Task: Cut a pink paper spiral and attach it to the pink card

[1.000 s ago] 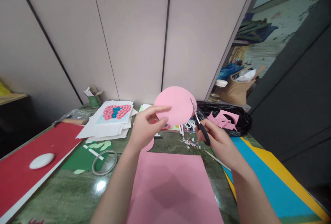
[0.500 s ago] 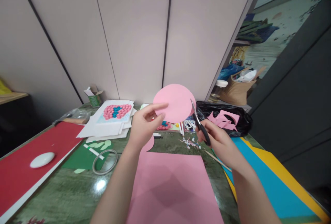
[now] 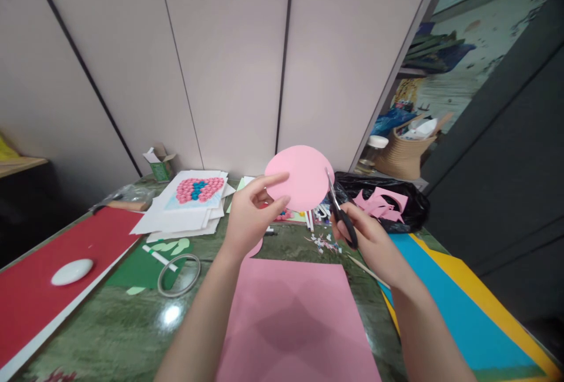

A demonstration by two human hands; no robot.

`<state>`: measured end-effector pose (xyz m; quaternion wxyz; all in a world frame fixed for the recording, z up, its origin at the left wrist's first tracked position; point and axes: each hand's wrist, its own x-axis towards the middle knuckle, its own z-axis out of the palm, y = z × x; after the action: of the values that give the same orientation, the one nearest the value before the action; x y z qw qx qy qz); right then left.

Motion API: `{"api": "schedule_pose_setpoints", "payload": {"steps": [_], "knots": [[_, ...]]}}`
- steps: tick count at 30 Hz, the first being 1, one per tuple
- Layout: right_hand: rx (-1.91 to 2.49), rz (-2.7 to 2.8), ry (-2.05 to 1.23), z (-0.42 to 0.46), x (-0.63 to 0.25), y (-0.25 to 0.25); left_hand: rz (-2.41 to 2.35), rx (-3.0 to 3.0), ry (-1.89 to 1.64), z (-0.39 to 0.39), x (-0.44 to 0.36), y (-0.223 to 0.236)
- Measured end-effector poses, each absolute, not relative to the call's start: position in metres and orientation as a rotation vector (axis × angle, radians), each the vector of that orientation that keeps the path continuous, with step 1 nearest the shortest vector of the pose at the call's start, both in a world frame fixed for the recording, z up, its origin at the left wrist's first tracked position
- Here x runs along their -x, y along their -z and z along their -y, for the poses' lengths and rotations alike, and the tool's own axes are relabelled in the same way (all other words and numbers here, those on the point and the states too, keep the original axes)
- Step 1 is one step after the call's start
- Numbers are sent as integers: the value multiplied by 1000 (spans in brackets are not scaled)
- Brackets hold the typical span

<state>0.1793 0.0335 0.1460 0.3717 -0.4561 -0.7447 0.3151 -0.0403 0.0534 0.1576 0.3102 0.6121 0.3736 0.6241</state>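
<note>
L hand [image 3: 252,215] pinches paper circle [image 3: 305,176] twd far edge of table [image 3: 110,335]; R hand [image 3: 368,235] grips scissors [image 3: 339,215], pointing fwd across circle's R rim.

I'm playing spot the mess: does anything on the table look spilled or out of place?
Yes, tiny scraps lie scattered on the green table, left of the right hand in the picture. They look messy because bigger pink offcuts are gathered at a black bag.

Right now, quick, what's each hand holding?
Left hand: closed, pinching the pink paper disc.
Right hand: closed around the black-handled scissors.
</note>
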Motion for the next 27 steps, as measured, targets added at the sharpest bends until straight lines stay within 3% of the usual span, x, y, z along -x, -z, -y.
{"api": "schedule_pose_setpoints", "payload": {"steps": [27], "knots": [[1169, 1916, -742, -36, -181, -143, -997, -1668, -1669, -54, 46, -158]]}}
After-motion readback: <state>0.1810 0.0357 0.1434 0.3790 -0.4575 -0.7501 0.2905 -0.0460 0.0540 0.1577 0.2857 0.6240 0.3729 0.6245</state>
